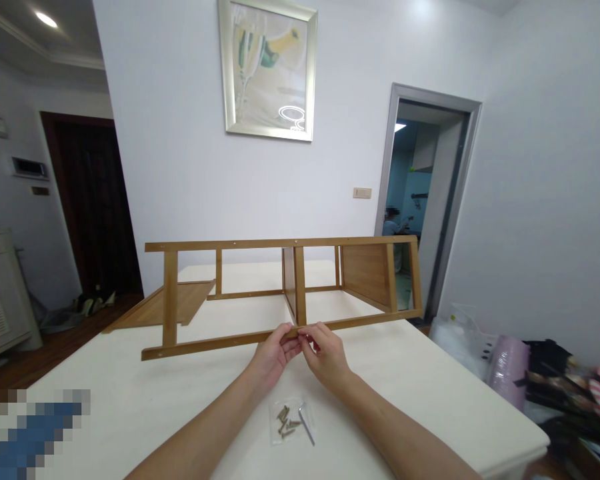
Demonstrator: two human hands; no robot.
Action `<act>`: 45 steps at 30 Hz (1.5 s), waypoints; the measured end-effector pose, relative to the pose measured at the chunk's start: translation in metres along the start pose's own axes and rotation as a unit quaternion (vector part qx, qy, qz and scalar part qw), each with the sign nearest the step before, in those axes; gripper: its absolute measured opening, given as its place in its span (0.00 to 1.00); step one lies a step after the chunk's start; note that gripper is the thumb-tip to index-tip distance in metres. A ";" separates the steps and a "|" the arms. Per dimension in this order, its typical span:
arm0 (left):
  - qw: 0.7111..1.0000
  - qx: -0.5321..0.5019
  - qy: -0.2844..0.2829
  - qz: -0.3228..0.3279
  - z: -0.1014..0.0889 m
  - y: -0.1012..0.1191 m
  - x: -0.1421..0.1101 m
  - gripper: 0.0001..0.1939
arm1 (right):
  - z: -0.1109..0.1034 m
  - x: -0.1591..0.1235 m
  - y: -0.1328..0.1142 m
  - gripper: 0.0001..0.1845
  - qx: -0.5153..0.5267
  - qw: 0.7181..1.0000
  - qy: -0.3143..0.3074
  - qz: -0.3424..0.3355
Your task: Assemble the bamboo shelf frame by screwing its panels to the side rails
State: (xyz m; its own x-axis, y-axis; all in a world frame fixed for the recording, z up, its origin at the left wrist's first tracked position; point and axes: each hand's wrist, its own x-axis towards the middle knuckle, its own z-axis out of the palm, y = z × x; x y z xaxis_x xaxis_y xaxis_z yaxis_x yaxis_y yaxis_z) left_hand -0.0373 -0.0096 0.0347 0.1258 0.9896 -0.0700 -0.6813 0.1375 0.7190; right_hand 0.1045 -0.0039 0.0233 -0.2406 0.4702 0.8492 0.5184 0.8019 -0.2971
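A wooden shelf frame (200,349) lies on its side on the white table, its shelves standing upright between two long rails. My left hand (275,357) grips the near rail around the middle shelf, thumb on top and fingers below. Right beside it, my right hand (327,353) is closed in a pinch against the same rail; whatever is between its fingertips is too small to make out. Nearer to me, a clear plastic bag (276,437) lies with several screws (283,415) on it. A metal hex key (307,425) rests at its right side.
A loose wooden panel (193,300) lies on the white table (380,407), behind the frame's left end. On the floor at right are a pink roll (510,370) and bags. A person (394,223) is beyond the doorway. A blurred blue patch (30,433) covers the lower left.
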 end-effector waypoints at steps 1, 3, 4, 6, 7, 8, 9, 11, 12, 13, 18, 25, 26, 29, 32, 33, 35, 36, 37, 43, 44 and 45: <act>1.000 0.000 -0.001 0.000 0.000 0.000 0.000 0.03 | 0.000 0.000 0.000 0.08 -0.003 1.000 0.000 0.001; 1.000 0.001 -0.001 0.002 0.000 0.000 0.001 0.03 | 0.001 0.000 0.001 0.05 -0.012 1.000 -0.001 0.007; 1.000 0.002 -0.001 0.003 0.000 0.000 0.001 0.03 | 0.001 0.000 0.001 0.04 -0.016 1.000 -0.001 0.010; 1.000 0.004 -0.001 0.003 0.000 0.000 0.001 0.03 | 0.001 0.000 0.002 0.03 -0.021 1.000 0.003 0.013; 1.000 0.005 -0.001 0.003 0.000 0.000 0.001 0.03 | 0.001 0.001 0.002 0.03 -0.023 1.000 0.005 0.013; 1.000 0.007 -0.001 0.003 -0.001 0.000 0.001 0.03 | 0.001 0.001 0.002 0.03 -0.024 1.000 0.007 0.014; 1.000 0.008 -0.001 0.003 -0.001 0.000 0.001 0.04 | 0.000 0.001 0.002 0.03 -0.026 1.000 0.008 0.015; 1.000 0.012 -0.002 0.001 -0.002 -0.001 0.002 0.04 | 0.000 0.001 0.002 0.02 -0.029 0.999 0.009 0.019; 1.000 0.013 -0.003 0.001 -0.003 -0.001 0.002 0.05 | 0.000 0.000 0.002 0.02 -0.030 0.999 0.010 0.021; 1.000 0.013 -0.005 0.001 -0.003 -0.001 0.002 0.05 | 0.000 0.000 0.002 0.02 -0.029 0.999 0.010 0.021; 1.000 0.004 -0.006 0.000 -0.004 -0.002 0.004 0.04 | 0.000 0.000 0.000 0.07 -0.018 1.000 0.005 0.011; 1.000 0.000 -0.003 0.001 -0.002 -0.002 0.003 0.03 | -0.001 0.001 -0.001 0.10 0.010 1.000 0.010 -0.003; 1.000 0.000 -0.003 0.002 -0.003 -0.002 0.003 0.03 | -0.001 0.000 0.000 0.09 0.010 1.000 0.011 -0.002; 1.000 0.001 -0.003 0.002 -0.004 -0.003 0.004 0.03 | 0.000 0.000 0.001 0.07 0.000 1.000 0.007 0.002; 1.000 0.001 -0.004 -0.001 -0.005 -0.003 0.005 0.03 | 0.000 0.001 0.002 0.04 -0.017 1.000 0.007 0.011; 1.000 0.001 -0.004 -0.001 -0.005 -0.003 0.005 0.03 | -0.001 0.001 0.002 0.04 -0.022 1.000 0.008 0.013; 1.000 0.003 -0.003 0.000 -0.005 -0.003 0.005 0.03 | -0.001 0.001 0.001 0.04 -0.029 0.999 0.008 0.016; 1.000 0.004 -0.003 0.002 -0.005 -0.002 0.005 0.03 | -0.002 0.001 0.000 0.03 -0.030 0.999 0.008 0.016; 1.000 0.005 -0.003 0.003 -0.005 -0.002 0.005 0.03 | -0.002 0.002 0.000 0.02 -0.030 0.999 0.009 0.016; 1.000 0.002 -0.006 0.002 -0.004 -0.002 0.004 0.03 | -0.003 0.002 -0.003 0.08 -0.012 1.000 0.007 0.003; 1.000 0.001 -0.004 0.001 -0.004 -0.002 0.004 0.03 | -0.002 0.001 -0.002 0.09 -0.008 1.000 0.006 0.000; 1.000 0.001 -0.002 0.000 -0.004 -0.002 0.004 0.03 | -0.002 0.001 -0.002 0.09 -0.004 1.000 0.006 -0.002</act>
State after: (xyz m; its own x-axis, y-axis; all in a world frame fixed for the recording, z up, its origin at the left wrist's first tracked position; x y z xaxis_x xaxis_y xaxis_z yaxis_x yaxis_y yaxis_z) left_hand -0.0381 -0.0057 0.0300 0.1289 0.9893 -0.0680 -0.6800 0.1381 0.7201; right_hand 0.1050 -0.0054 0.0256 -0.2336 0.4622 0.8555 0.5240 0.8010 -0.2896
